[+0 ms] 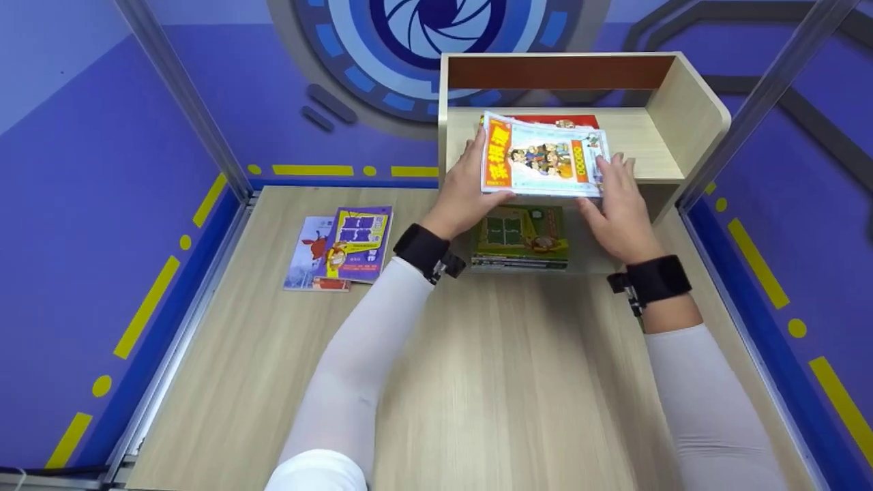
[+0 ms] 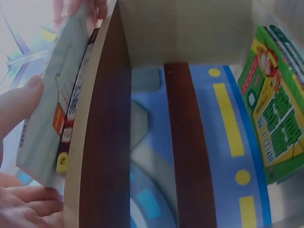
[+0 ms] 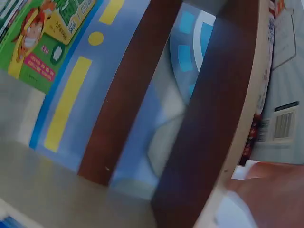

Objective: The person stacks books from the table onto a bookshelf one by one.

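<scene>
The item in hand is a thin, light-blue paperback book [image 1: 545, 160] with a red-and-yellow title strip and a cartoon group on its cover. It is positioned cover up over the upper shelf of a pale wood-grain shelf unit [image 1: 658, 140], above a red-covered book [image 1: 585, 121] lying on that shelf. Whether the two books touch cannot be determined.

The left hand [image 1: 467, 181] holds the left end, thumb at the near edge; its grip is clamped on the light-blue book. The right hand [image 1: 620, 208] holds the right end, fingers at the side edge and thumb by the near corner; its grip is likewise clamped on it.

In the lower compartment, a neat stack of green-covered books [image 1: 522, 235] lies flat, directly below the held book.

To the left, on the pale wood-grain desk [image 1: 477, 375], a purple-and-yellow book [image 1: 368, 235] partly overlaps a pale blue-grey book [image 1: 302, 252] with a red figure on its cover.

Black straps [image 1: 421, 247] encircle both wrists; the sleeves are white. A blue-violet wall [image 1: 225, 88] with yellow markings stands behind the desk.
</scene>
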`<action>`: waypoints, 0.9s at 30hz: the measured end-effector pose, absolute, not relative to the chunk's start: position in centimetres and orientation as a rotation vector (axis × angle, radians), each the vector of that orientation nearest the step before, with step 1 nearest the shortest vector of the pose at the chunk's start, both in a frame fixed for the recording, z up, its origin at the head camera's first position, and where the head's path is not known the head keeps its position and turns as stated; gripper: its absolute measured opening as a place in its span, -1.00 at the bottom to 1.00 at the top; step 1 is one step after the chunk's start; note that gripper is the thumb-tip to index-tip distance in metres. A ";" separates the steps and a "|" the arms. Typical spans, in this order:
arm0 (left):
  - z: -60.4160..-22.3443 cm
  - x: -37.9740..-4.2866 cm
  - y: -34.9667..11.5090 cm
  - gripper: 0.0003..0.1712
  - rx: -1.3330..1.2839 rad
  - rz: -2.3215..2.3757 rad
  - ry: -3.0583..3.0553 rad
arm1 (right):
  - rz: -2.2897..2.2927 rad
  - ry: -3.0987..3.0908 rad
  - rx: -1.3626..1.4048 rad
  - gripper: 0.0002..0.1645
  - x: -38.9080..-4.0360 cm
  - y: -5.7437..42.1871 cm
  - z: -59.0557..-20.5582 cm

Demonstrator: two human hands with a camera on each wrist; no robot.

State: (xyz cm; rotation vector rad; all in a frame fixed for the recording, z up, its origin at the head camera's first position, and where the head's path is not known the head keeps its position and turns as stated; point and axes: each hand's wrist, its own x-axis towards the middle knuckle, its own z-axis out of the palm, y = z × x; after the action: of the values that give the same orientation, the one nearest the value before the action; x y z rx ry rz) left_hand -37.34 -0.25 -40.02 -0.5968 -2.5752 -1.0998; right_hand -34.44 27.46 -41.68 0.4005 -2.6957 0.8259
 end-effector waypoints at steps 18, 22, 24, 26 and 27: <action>-39.9 -37.6 -0.8 0.12 -0.482 -0.915 -2.723 | 1.185 -2.566 0.297 -0.17 -36.7 31.3 -41.4; -39.7 -37.6 -0.8 0.06 -0.506 -0.921 -2.721 | 1.208 -2.556 0.270 -0.21 -36.7 31.3 -41.3; -39.7 -37.5 -0.7 0.03 -0.510 -0.905 -2.723 | 1.212 -2.556 0.243 -0.22 -36.7 31.3 -41.2; -39.7 -37.5 -0.6 0.01 -0.506 -0.896 -2.723 | 1.209 -2.555 0.207 -0.24 -36.8 31.1 -41.2; -39.7 -37.5 -0.6 0.00 -0.500 -0.894 -2.724 | 1.211 -2.547 0.190 -0.25 -36.8 31.0 -41.2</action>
State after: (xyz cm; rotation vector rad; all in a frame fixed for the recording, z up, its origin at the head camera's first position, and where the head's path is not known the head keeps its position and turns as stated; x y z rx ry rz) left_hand -37.46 -0.58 -39.65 -0.5004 -2.7238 -0.8943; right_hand -36.84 31.01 -41.20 0.1901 -2.5474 1.2114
